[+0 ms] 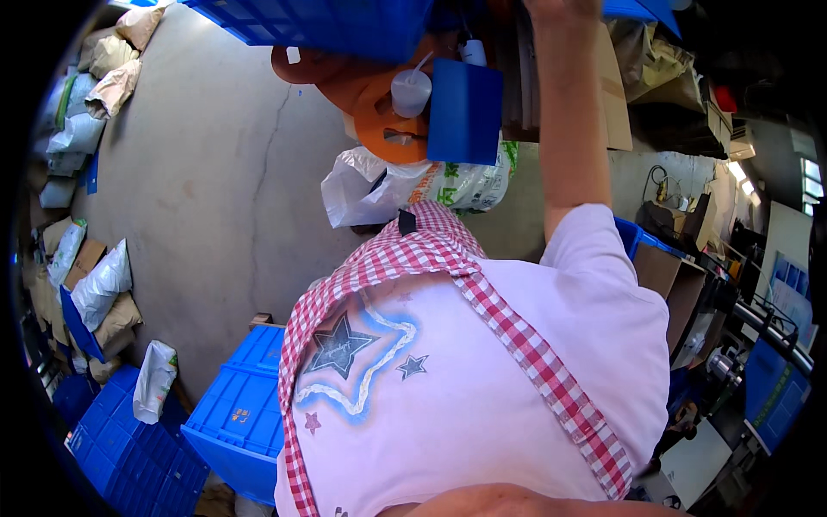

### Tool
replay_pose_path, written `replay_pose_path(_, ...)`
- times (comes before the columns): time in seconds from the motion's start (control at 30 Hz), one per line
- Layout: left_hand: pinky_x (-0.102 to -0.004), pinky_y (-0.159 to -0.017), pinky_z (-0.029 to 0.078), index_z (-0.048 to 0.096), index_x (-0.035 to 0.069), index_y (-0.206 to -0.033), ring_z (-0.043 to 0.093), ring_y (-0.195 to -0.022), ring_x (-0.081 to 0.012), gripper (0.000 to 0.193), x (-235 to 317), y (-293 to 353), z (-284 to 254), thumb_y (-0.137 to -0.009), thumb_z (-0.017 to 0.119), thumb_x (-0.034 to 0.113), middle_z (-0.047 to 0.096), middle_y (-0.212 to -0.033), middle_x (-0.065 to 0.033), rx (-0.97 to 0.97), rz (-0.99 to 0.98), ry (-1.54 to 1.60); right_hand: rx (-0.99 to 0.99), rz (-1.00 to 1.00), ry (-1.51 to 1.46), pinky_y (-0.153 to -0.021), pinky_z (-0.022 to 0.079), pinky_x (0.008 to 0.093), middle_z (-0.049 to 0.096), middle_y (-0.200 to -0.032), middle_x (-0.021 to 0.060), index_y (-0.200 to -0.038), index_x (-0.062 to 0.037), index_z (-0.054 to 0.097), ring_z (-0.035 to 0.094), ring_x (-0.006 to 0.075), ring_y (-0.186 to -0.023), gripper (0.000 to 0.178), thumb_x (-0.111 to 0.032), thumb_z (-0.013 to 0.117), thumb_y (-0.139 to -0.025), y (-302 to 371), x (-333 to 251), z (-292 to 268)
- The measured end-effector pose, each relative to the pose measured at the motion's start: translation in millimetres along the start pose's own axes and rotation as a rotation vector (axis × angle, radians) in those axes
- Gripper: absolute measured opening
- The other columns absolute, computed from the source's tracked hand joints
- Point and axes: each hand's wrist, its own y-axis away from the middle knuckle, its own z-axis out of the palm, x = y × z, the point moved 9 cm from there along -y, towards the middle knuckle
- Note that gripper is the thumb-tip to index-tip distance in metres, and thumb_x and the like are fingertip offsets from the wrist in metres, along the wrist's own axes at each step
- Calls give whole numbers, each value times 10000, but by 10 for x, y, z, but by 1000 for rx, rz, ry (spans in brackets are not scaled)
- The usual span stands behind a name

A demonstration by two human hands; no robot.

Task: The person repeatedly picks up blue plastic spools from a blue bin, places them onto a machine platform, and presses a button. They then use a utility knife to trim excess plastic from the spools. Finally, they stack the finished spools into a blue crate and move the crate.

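Observation:
I look down on my own chest, in a pink shirt with a star print and red-checked straps. My right arm reaches up past my shoulder to the picture's top edge. There my right hand is mostly cut off, close to a leaning cardboard sheet; its fingers and what it touches are hidden. A blue plastic box stands just left of that arm. Beside the box are a clear lidded cup with a straw and orange plastic stools. My left hand is out of view.
White plastic bags lie on the concrete floor below the stools. Blue crates stand at the lower left and at the top. Filled sacks line the left edge. Cardboard boxes and machinery crowd the right.

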Motion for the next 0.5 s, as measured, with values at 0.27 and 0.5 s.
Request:
replay_pose_path(0.27,-254,-609,488,586,10,-1132,590,-718,-106,234,-91,40,-33,-902,551,39,628,-846,-59,-12,-9,-31,244,-85,-240,-716,517,323,595,-987,128,-1032,41,545,593,236,-889,187,-33,558,-861,-391,1895,981)
replay_pose_path(0.5,-253,-610,488,581,8,-1140,591,-724,-108,239,-269,201,-148,-905,550,43,629,-856,-62,28,-47,-35,254,350,-228,-756,498,389,598,-989,133,-1123,-3,529,592,245,-919,314,-252,449,-950,-858,3851,1156)
